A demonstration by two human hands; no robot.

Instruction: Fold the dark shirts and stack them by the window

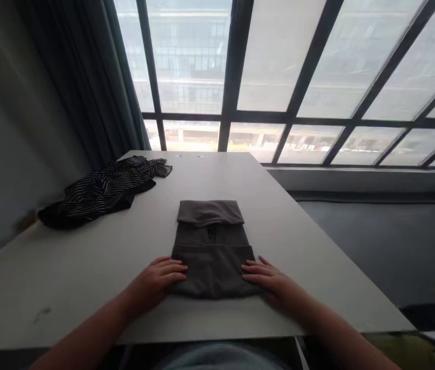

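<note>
A dark grey garment [213, 267] lies folded flat on the white table, directly in front of me. Its far end is folded over as a flap, and its near part is turned up in a wide band. On the left edge of that band rests my left hand [159, 280], fingers stretched out over the cloth. My right hand [269, 280] lies against the right edge in the same way, fingers extended and slightly apart. Neither hand grasps the fabric; the fingertips press on top of it. The garment's underside is hidden.
The white table [125, 257] runs from my body toward the window [194, 56]. A crumpled black garment with white stripes [102, 190] lies near its left edge. A dark curtain [82, 77] hangs behind at the left. The table's right edge drops to a grey floor [356, 241].
</note>
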